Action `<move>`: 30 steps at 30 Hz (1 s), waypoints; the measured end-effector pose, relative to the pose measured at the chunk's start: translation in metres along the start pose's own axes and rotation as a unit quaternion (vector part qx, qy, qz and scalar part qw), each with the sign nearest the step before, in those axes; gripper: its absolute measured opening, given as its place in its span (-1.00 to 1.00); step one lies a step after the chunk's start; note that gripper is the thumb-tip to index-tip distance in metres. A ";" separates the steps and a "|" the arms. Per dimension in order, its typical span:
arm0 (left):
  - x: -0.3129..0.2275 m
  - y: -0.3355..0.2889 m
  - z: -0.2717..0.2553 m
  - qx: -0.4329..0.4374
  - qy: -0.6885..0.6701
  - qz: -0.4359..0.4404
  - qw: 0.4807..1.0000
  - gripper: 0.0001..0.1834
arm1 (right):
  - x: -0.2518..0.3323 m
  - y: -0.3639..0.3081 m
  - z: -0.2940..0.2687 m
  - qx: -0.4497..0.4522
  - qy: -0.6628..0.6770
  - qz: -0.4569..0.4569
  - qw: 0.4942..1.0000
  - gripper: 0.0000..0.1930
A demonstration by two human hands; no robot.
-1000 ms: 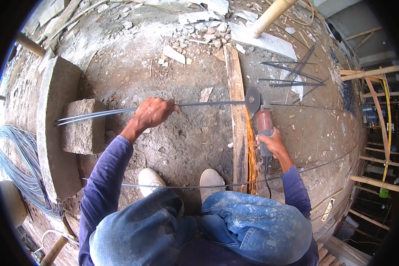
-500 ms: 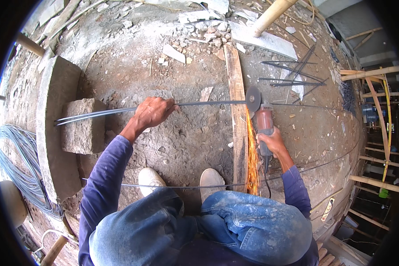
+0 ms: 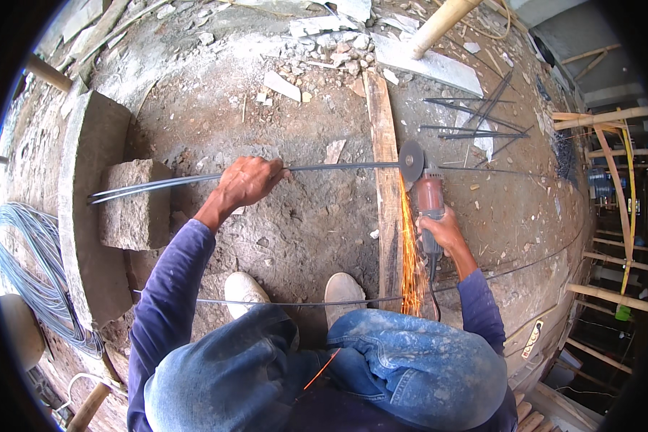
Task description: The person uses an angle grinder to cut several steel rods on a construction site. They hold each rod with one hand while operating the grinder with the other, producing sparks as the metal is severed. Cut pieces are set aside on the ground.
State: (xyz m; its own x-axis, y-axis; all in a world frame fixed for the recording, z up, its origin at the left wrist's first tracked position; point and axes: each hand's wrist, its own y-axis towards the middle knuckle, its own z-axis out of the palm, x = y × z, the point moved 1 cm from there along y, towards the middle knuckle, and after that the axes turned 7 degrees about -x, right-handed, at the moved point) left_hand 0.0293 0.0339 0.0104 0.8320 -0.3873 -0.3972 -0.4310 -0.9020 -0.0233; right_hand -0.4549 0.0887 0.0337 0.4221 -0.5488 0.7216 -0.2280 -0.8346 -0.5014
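Note:
My left hand (image 3: 250, 180) is closed round thin steel rods (image 3: 342, 168), which run from the concrete block at the left across to a wooden plank (image 3: 385, 122). In my right hand (image 3: 443, 229) is an angle grinder (image 3: 430, 198), gripped by its body. Its cutting disc (image 3: 411, 160) touches the rods just right of the plank. Orange sparks (image 3: 410, 266) stream from that spot down toward my right foot and knee. The exact cut is hidden by the disc.
At the left stand a long concrete slab (image 3: 90, 209) and a rough concrete block (image 3: 137, 205), beside a coil of wire rod (image 3: 36, 266). Short cut rods (image 3: 475, 119) lie at the far right. Another rod (image 3: 302, 302) crosses before my shoes. A bamboo pole (image 3: 443, 29) rises at the back.
Both hands and the grinder hold nearly the same place. The spark stream has spread slightly, and a stray spark streak now shows between my knees.

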 end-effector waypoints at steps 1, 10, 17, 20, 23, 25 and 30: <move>0.000 0.000 0.000 0.005 0.007 0.001 1.000 -0.55 | 0.001 0.001 0.001 -0.006 -0.012 0.008 1.000 -0.64; 0.001 -0.002 0.000 -0.018 -0.001 0.010 1.000 -0.56 | 0.001 0.001 0.000 0.004 -0.009 0.013 1.000 -0.61; 0.002 -0.001 0.002 -0.012 0.007 0.009 1.000 -0.54 | 0.002 -0.006 -0.002 0.017 0.005 0.006 1.000 -0.59; 0.001 -0.001 0.001 -0.008 0.001 0.002 1.000 -0.53 | 0.002 0.000 -0.001 0.012 -0.010 0.012 1.000 -0.59; 0.001 -0.002 0.000 -0.013 0.009 0.010 1.000 -0.53 | 0.001 0.005 0.001 0.005 -0.019 -0.002 1.000 -0.61; 0.001 -0.002 0.000 -0.015 0.003 0.008 1.000 -0.55 | 0.001 0.005 0.002 -0.003 -0.018 0.000 1.000 -0.62; 0.002 -0.001 0.002 -0.016 -0.002 0.006 1.000 -0.56 | 0.001 -0.007 -0.002 -0.020 -0.024 -0.005 0.999 -0.62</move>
State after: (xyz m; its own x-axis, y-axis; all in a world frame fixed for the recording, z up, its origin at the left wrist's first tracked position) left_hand 0.0310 0.0344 0.0073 0.8247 -0.3982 -0.4018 -0.4300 -0.9028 0.0121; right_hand -0.4543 0.0940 0.0393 0.4665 -0.5377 0.7023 -0.2571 -0.8422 -0.4739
